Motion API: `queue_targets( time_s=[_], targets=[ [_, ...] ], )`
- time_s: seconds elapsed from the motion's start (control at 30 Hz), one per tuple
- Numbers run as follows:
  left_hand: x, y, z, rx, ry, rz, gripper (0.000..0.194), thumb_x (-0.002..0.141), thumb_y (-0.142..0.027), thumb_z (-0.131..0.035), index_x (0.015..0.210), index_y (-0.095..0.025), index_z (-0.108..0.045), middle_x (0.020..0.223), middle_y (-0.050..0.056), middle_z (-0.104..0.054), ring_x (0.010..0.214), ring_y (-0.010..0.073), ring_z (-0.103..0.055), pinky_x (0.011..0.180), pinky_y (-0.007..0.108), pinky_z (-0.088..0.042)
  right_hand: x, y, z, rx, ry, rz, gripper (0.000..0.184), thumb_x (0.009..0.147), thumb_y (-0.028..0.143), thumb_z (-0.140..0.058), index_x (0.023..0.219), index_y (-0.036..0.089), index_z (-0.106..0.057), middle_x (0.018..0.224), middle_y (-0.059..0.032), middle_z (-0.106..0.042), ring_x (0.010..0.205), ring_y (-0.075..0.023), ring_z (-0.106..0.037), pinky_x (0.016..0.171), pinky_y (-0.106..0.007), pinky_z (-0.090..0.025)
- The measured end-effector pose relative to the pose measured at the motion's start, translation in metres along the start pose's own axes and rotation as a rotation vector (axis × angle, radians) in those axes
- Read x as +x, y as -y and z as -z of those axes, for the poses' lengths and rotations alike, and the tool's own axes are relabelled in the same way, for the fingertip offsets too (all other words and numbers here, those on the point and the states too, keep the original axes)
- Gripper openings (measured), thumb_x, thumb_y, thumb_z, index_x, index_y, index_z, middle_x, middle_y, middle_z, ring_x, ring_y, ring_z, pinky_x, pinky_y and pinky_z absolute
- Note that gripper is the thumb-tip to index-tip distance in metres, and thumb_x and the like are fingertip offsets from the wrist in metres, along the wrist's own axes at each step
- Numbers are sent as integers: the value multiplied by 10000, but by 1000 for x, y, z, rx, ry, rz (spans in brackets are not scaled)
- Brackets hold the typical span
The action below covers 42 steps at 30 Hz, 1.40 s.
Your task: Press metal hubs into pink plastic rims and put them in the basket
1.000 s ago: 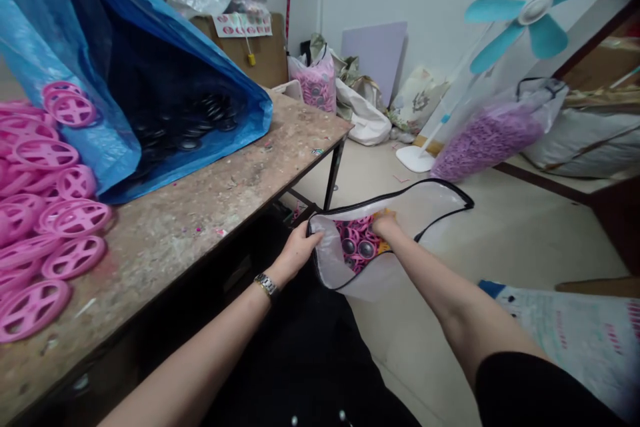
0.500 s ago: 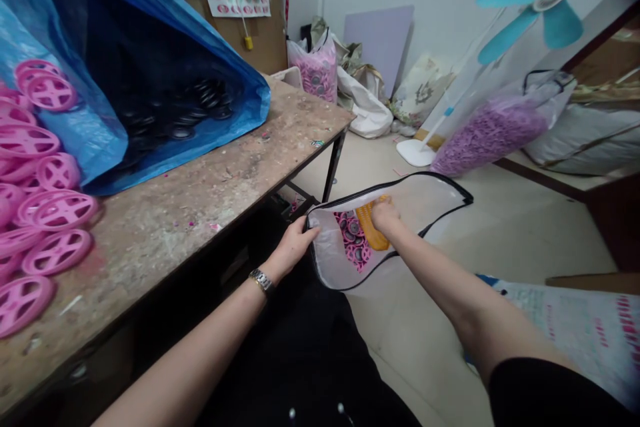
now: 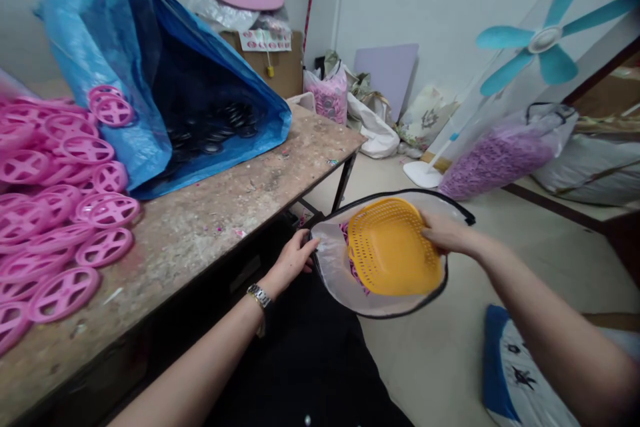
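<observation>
My left hand is closed on the dark zipped edge of a translucent bag, holding its mouth wide. My right hand grips the right rim of a yellow perforated plastic basket in the bag's opening. The basket's inside faces me, and it looks empty. Pink and dark small wheel parts show in the bag past the basket's left edge; the rest of them are hidden behind it.
Pink plastic wheels are heaped on the worktable. A blue sack of black round parts lies open there. Behind the bag stand a fan and a sack of purple pieces. A blue-and-white sack lies at right.
My right hand has drawn the yellow basket up and to the right, from deep in the bag to its mouth, and its inside now faces me. My left hand keeps hold of the bag edge.
</observation>
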<state>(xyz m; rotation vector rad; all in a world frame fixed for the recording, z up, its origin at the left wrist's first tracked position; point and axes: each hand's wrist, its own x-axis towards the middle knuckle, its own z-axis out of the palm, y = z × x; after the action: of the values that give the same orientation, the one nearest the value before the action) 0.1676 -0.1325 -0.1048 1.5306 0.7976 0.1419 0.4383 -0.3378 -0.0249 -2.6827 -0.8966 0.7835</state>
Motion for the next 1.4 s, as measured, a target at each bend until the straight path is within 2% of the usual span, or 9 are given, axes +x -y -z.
queue_targets(
  time_s=[0.13, 0.23, 0.3, 0.47, 0.7, 0.97, 1.1, 1.23, 1.4],
  targets=[
    [-12, 6, 17, -8, -32, 20, 542, 901, -471, -546, 1342, -171, -452, 1189, 143, -606, 697, 127, -676, 524, 200, -509, -38, 8, 64, 436, -77, 15, 578, 653, 70, -611, 1197, 263, -655, 502, 33, -592, 348, -141, -491, 343, -229, -368],
    [-24, 10, 28, 14, -63, 9, 523, 881, -408, -566, 1333, -166, -462, 1190, 142, -596, 720, 135, -678, 523, 202, -501, -51, 26, 91, 721, -160, 79, 488, 658, 125, -641, 1117, 288, -678, 597, -6, -643, 421, -157, -555, 369, -236, -403],
    [-34, 13, 35, 35, -81, -3, 507, 864, -373, -579, 1315, -160, -490, 1194, 143, -592, 743, 143, -672, 527, 207, -498, -49, 45, 91, 894, -182, 139, 432, 664, 146, -631, 1069, 289, -674, 740, -28, -696, 521, -165, -618, 435, -250, -467],
    [-62, 20, 50, 134, -77, -27, 393, 848, -345, -565, 1202, -178, -601, 1145, 117, -641, 808, 186, -677, 586, 251, -515, -17, 108, 48, 1122, -127, 228, 319, 661, 130, -605, 961, 238, -598, 802, 0, -696, 555, -129, -618, 495, -230, -502],
    [-108, 11, 69, 500, -41, -213, 270, 851, -280, -566, 1090, -229, -679, 1087, 69, -688, 1030, 232, -634, 932, 342, -469, 26, 183, -2, 1386, 10, 274, 301, 746, 84, -570, 995, 240, -507, 745, 33, -656, 541, -86, -610, 568, -205, -546],
    [-151, -13, 87, 437, -76, -272, 279, 897, -283, -529, 1131, -215, -666, 1098, 69, -686, 1008, 216, -637, 899, 312, -478, 28, 195, -22, 1448, -4, 359, 134, 878, 277, -596, 954, 253, -488, 961, -12, -638, 858, -158, -720, 697, -262, -606],
    [-166, -20, 105, 419, -200, -343, 258, 931, -300, -508, 1122, -222, -661, 1083, 61, -693, 994, 207, -643, 894, 306, -486, 5, 186, -71, 1360, -52, 409, 323, 780, 364, -707, 1058, 306, -551, 1133, 1, -632, 852, -163, -724, 658, -255, -587],
    [-173, -21, 135, 566, -474, -422, 264, 956, -295, -484, 1151, -207, -637, 1101, 83, -678, 1033, 222, -627, 934, 341, -481, -29, 189, -118, 1127, 113, 439, 421, 748, 470, -722, 1092, 243, -637, 1047, -62, -717, 683, -143, -673, 608, -268, -560],
    [-171, -23, 183, 963, -828, -395, 316, 961, -254, -473, 1245, -169, -582, 1201, 139, -619, 1129, 278, -553, 997, 435, -448, -60, 214, -142, 781, 217, 696, 376, 830, 508, -623, 1050, 213, -698, 935, -77, -750, 758, -192, -702, 751, -347, -586]
  ],
)
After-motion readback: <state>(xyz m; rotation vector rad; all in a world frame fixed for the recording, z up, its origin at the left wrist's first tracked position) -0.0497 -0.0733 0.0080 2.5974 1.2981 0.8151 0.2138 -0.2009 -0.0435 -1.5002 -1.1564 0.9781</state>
